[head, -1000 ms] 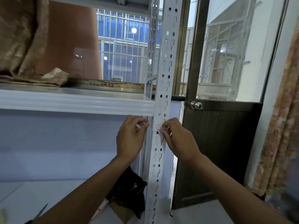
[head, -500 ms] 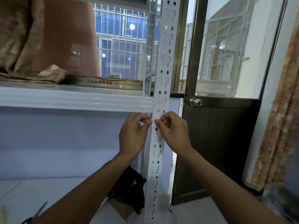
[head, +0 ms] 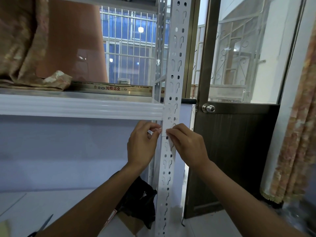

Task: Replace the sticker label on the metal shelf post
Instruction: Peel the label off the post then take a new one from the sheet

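shelf beam (head: 77,106) left of post (head: 176,65); door (head: 236,151) right

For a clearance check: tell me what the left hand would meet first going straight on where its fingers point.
The shelf post, just right of the left hand. Its fingers, pinching the sticker, seem to touch the post's edge; depth is unclear.

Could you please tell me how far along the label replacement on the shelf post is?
Done: whether the removal step is finished cannot be judged from this view. In hand: the left hand and right hand pinch a white label across the metal post, just below the shelf beam. To do: smoothing it flat and letting go.
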